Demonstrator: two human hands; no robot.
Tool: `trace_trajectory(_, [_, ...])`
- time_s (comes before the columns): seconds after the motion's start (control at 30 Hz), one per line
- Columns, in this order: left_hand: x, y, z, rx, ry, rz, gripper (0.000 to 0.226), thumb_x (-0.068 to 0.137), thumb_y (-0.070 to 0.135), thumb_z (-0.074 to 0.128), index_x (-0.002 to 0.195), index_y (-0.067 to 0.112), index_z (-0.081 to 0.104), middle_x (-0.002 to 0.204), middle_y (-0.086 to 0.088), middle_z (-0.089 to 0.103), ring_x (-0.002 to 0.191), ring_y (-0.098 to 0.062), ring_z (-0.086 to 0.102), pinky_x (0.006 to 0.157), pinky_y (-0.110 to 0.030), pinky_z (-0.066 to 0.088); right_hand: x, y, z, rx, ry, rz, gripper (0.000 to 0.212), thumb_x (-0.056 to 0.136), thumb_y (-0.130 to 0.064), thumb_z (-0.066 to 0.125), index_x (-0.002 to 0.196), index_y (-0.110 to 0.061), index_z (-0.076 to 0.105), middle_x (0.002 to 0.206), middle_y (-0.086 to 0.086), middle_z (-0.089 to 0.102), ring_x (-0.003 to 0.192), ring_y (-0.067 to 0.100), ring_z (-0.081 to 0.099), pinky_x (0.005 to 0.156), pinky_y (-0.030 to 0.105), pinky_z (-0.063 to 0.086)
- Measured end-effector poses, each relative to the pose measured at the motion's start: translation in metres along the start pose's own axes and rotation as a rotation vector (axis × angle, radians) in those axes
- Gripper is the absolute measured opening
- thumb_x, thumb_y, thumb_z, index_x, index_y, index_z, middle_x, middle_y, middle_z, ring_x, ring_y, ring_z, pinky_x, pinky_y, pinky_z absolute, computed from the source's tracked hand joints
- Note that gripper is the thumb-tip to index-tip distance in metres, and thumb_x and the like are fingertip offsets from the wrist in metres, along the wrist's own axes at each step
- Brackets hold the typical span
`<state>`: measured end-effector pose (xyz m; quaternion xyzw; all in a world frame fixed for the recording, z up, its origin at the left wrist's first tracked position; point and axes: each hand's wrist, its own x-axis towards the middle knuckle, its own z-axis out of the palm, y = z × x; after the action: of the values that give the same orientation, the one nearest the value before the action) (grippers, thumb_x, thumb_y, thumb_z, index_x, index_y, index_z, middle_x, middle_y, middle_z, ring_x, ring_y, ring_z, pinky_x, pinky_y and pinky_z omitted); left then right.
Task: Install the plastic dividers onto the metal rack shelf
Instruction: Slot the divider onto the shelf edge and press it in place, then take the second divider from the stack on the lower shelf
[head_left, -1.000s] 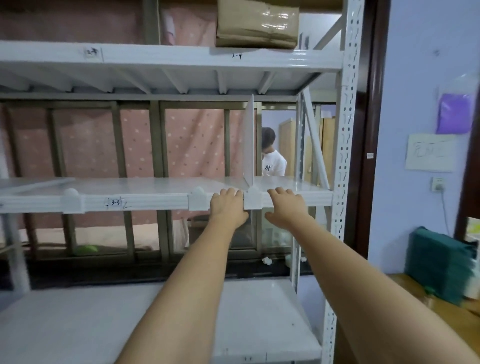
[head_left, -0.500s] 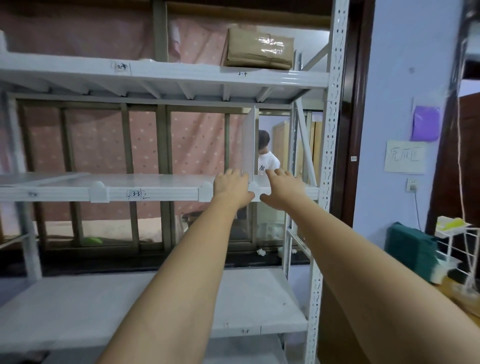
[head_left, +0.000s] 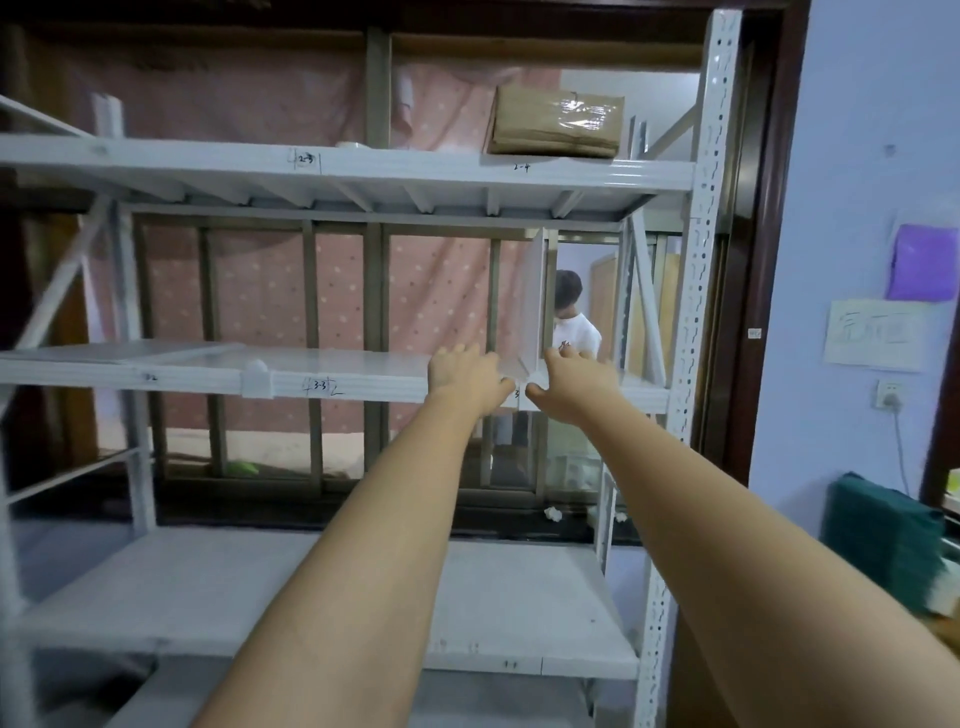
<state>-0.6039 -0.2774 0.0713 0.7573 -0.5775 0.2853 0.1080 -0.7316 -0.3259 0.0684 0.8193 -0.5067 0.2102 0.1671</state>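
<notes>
Here both hands rest on the front lip of the middle shelf (head_left: 363, 382), the left hand (head_left: 467, 376) and right hand (head_left: 574, 384) flanking the upright white divider (head_left: 532, 301) that stands between them. Fingers lie over the shelf edge, thumbs below; whether they grip the divider's base clip, I cannot tell. Another clip (head_left: 256, 378) sits well left of the left hand

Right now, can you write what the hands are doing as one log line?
step: seating divider | shelf: middle shelf | left hand: on shelf edge | right hand: on shelf edge | divider: upright
</notes>
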Motion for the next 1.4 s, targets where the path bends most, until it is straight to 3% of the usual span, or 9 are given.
trace_trajectory(0.23, [-0.027, -0.057, 0.009, 0.076, -0.056, -0.11, 0.048, 0.094, 0.044, 0.034, 0.13, 0.018, 0.053, 0.129, -0.009, 0.054, 0.118, -0.025, 0.048, 0.093, -0.035, 0.038, 0.005, -0.06, 0.007, 0.037, -0.046, -0.12, 0.054, 0.099, -0.044, 0.036, 0.144, -0.014, 0.037, 0.143, 0.01, 0.045, 0.13, 0.029, 0.042, 0.101, 0.04, 0.035])
trace_trajectory(0.43, [-0.066, -0.142, 0.01, 0.201, -0.124, -0.246, 0.053, 0.096, 0.051, 0.029, 0.133, 0.021, 0.051, 0.129, -0.009, 0.054, 0.118, -0.026, 0.048, 0.095, -0.038, 0.037, 0.005, -0.159, 0.011, 0.155, -0.087, -0.293, 0.058, 0.1, -0.045, 0.036, 0.148, -0.014, 0.03, 0.15, 0.011, 0.037, 0.135, 0.029, 0.037, 0.106, 0.042, 0.032])
trace_trajectory(0.8, [-0.151, -0.289, -0.005, 0.33, -0.213, -0.535, 0.052, 0.096, 0.048, 0.032, 0.138, 0.019, 0.045, 0.14, -0.01, 0.045, 0.129, -0.027, 0.041, 0.102, -0.042, 0.035, -0.004, -0.324, 0.008, 0.322, -0.083, -0.562, 0.057, 0.099, -0.043, 0.037, 0.147, -0.013, 0.032, 0.147, 0.013, 0.04, 0.134, 0.032, 0.037, 0.106, 0.046, 0.032])
trace_trajectory(1.03, [-0.177, -0.356, -0.001, 0.39, -0.245, -0.598, 0.055, 0.097, 0.047, 0.028, 0.145, 0.02, 0.035, 0.145, -0.009, 0.04, 0.13, -0.027, 0.04, 0.1, -0.038, 0.035, -0.002, -0.403, 0.009, 0.344, -0.072, -0.629, 0.056, 0.1, -0.043, 0.035, 0.147, -0.013, 0.032, 0.148, 0.013, 0.039, 0.134, 0.031, 0.038, 0.107, 0.045, 0.031])
trace_trajectory(1.2, [-0.179, -0.388, 0.018, 0.347, -0.275, -0.64, 0.054, 0.097, 0.046, 0.029, 0.143, 0.02, 0.037, 0.14, -0.01, 0.045, 0.127, -0.026, 0.042, 0.098, -0.037, 0.035, 0.002, -0.45, 0.026, 0.334, -0.135, -0.643, 0.06, 0.101, -0.043, 0.035, 0.152, -0.013, 0.024, 0.156, 0.011, 0.028, 0.141, 0.03, 0.029, 0.112, 0.046, 0.026])
trace_trajectory(1.4, [-0.159, -0.418, 0.033, 0.334, -0.249, -0.584, 0.049, 0.097, 0.046, 0.031, 0.135, 0.018, 0.045, 0.133, -0.011, 0.05, 0.121, -0.027, 0.046, 0.095, -0.038, 0.038, 0.02, -0.493, 0.038, 0.329, -0.147, -0.659, 0.056, 0.101, -0.042, 0.034, 0.149, -0.014, 0.03, 0.154, 0.01, 0.033, 0.141, 0.028, 0.03, 0.113, 0.045, 0.025])
